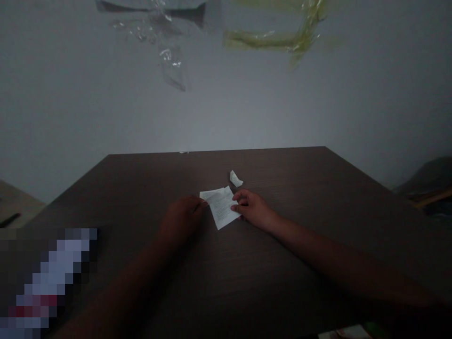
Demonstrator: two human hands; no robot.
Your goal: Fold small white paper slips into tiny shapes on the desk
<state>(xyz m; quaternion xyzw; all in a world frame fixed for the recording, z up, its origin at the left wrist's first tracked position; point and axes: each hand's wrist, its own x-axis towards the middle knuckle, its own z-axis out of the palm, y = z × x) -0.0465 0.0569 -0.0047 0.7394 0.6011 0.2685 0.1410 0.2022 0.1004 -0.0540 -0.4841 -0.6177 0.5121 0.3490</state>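
left hand [181, 215] pinches left corner of printed paper [222, 211] | right hand [254, 209] grips its right edge | hands are apart, the paper is between them, over brown table [219, 282] | small white scrap [235, 179] lies just beyond

Prob a rm in a home or small office, can't tell which tbh. Dim light, brown wood-look table [282, 174] up by a plain grayish wall [254, 108] w/ shiny clear tape [173, 63] & yellow tape [261, 41] stuck up top. Dark stuff [432, 176] off to the R, too dim to ID.
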